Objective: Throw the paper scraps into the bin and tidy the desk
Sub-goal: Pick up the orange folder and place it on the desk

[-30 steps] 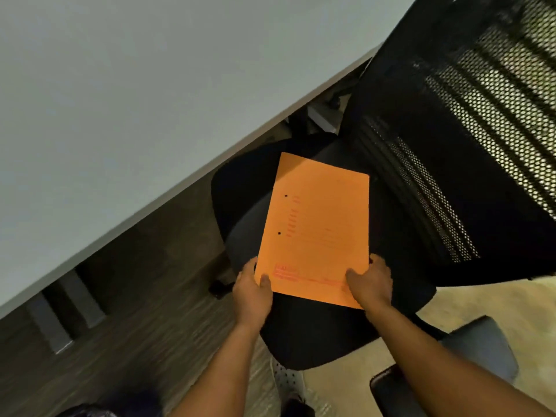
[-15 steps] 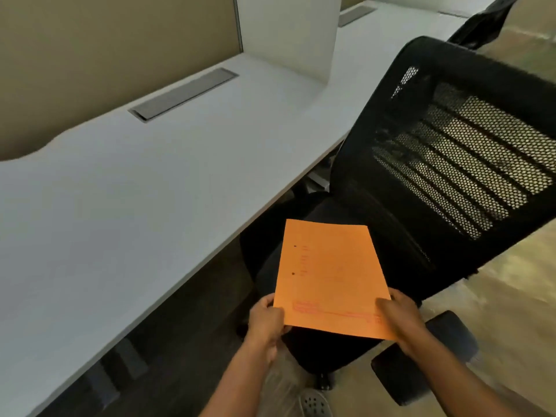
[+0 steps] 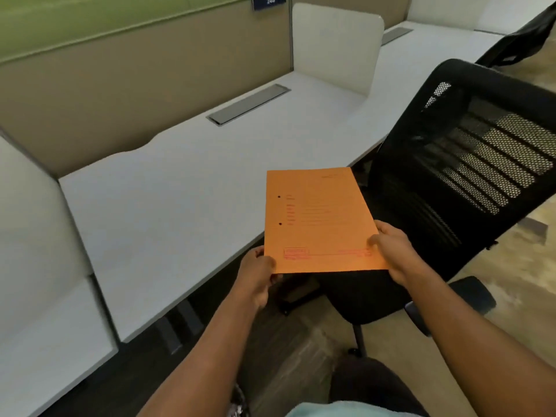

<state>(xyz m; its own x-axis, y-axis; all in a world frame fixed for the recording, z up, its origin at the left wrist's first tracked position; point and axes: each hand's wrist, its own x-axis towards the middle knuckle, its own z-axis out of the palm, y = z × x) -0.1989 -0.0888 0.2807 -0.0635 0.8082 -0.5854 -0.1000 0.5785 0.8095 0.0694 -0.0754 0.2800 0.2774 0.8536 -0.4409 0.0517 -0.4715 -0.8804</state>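
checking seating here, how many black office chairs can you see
2. One mesh-backed chair is at the desk, right of the orange folder. A second chair shows partly at the top right edge. Others may be out of view.

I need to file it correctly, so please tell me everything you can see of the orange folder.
The orange folder is a thin, flat, card-like sheet, closed, with two small dark holes near its left edge, faint printed lines and red stamped text along the near edge, too blurred to read. It is held nearly level above the desk edge and chair seat. The left hand and right hand pinch its near corners.
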